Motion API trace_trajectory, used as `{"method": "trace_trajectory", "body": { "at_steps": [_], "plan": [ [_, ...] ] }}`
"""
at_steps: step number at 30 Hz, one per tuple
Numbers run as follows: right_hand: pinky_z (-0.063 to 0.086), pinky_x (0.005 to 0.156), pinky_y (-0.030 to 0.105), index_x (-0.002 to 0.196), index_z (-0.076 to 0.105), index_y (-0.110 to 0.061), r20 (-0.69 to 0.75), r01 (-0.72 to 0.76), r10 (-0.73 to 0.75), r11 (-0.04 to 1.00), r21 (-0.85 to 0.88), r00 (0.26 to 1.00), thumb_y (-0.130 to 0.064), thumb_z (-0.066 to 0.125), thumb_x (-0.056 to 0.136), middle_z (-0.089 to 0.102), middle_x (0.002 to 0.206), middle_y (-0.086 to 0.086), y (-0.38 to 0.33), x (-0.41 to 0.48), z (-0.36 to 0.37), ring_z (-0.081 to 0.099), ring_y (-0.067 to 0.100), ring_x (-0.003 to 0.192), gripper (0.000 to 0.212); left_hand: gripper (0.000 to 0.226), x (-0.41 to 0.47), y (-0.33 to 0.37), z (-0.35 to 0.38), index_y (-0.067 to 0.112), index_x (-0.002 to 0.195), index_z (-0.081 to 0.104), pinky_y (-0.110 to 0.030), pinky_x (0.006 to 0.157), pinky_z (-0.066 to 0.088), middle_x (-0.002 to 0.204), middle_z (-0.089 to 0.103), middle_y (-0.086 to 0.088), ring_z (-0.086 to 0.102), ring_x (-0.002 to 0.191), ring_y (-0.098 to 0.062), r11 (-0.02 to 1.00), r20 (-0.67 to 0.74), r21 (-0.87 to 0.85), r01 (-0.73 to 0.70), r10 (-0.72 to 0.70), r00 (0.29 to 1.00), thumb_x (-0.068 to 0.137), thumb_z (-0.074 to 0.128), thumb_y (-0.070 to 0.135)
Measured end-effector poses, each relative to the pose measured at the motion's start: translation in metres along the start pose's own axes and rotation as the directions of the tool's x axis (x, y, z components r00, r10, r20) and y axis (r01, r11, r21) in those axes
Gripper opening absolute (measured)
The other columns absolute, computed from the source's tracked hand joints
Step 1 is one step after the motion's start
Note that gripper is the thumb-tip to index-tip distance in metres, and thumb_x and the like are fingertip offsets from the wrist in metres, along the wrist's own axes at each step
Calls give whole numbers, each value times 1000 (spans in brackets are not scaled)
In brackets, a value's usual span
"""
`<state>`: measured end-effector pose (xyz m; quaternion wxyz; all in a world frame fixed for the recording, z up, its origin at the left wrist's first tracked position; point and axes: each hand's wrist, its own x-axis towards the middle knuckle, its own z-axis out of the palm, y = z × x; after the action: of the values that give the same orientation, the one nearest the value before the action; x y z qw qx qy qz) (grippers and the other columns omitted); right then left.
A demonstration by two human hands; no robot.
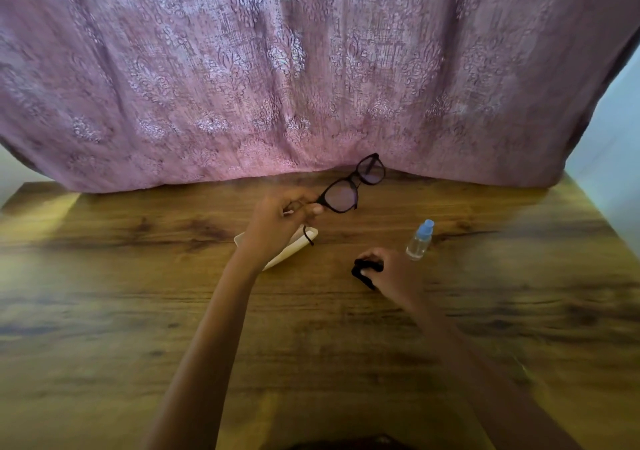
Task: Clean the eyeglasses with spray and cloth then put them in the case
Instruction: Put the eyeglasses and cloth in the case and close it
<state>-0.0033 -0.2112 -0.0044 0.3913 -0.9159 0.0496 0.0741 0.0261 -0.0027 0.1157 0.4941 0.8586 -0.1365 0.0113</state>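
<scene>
While my left hand (pixel 282 219) pinches the dark-rimmed, round-lensed plastic eyeglasses (pixel 353 184) at the temple hinge, they hang in the air just beyond my fingertips, lenses tilted up and away above the wood-grain bench (pixel 138 293). Directly under that hand lies the open white hard case (pixel 294 248), partly hidden by my wrist. My right hand (pixel 391 273) is closed around the crumpled black cleaning cloth (pixel 365 271), resting low on the bench, and the small clear spray bottle with a blue cap (pixel 419 240) stands just past its knuckles. I judge the frame light but fragile, with hinges that twist easily and lenses that smear, so I should hold the rim or bridge, never the glass. Being soft, the cloth should fold around each lens without slipping.
</scene>
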Motion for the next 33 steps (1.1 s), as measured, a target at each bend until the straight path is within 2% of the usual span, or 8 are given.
{"method": "trace_trajectory", "body": {
  "at_steps": [4,7,11,15,20,23,28,33],
  "plan": [
    [34,62,6,119,64,-22,63,8,-2,997,-83,998,-15,61,91,62,121,-4,3,1,-4,51,3,94,29,10,-1,0,-3,14,92,67,-29,76,53,80,68,2,67,74,-12,998,44,-54,-31,33,998,86,66,7],
    [42,78,15,124,61,-20,43,36,-33,998,-55,999,-19,61,90,57,126,-5,-1,4,-17,54,8,102,34,13,-2,1,-5,16,94,69,-36,83,52,82,69,2,67,78,-14,998,61,-48,-38,40,997,86,66,6],
    [54,74,23,109,65,-27,-124,50,-19,965,256,992,-19,55,95,67,104,-11,-15,8,-39,66,10,89,19,14,-5,0,-9,13,94,70,-36,82,53,82,69,5,67,75,-5,996,83,0,-94,94,992,84,67,4],
    [53,69,24,96,67,-19,-146,-14,180,675,738,973,-30,51,99,74,88,2,-30,9,-62,70,15,80,20,9,-7,-5,-13,8,90,74,-35,79,54,86,72,-1,66,81,-9,974,118,117,-196,182,976,82,70,7],
    [56,78,29,104,71,-17,-98,-12,129,660,752,987,-45,56,93,74,99,5,-34,11,-80,70,18,88,34,16,-9,-8,-14,9,94,75,-27,74,52,92,71,-5,65,82,-15,910,201,235,-342,299,933,80,72,3],
    [55,76,29,100,73,-17,-118,2,121,691,723,986,-32,64,91,74,96,5,-36,10,-80,68,19,88,19,19,-7,-10,-10,5,97,74,-34,82,52,98,70,-8,66,90,-23,879,239,292,-376,314,919,79,71,0],
    [55,68,18,112,68,-7,-163,30,138,669,743,977,-7,67,88,73,94,10,-35,7,-76,70,15,84,24,28,-11,-21,0,7,110,70,-24,90,50,113,67,-3,64,100,-18,923,128,294,-247,218,967,82,71,8],
    [57,73,22,109,68,-7,-207,47,173,648,760,963,-5,69,86,73,93,11,-37,4,-69,71,19,88,23,47,-18,-26,17,17,123,60,-11,86,48,112,69,2,66,97,-3,976,-170,-146,162,-186,968,79,75,20]
  ]
}}
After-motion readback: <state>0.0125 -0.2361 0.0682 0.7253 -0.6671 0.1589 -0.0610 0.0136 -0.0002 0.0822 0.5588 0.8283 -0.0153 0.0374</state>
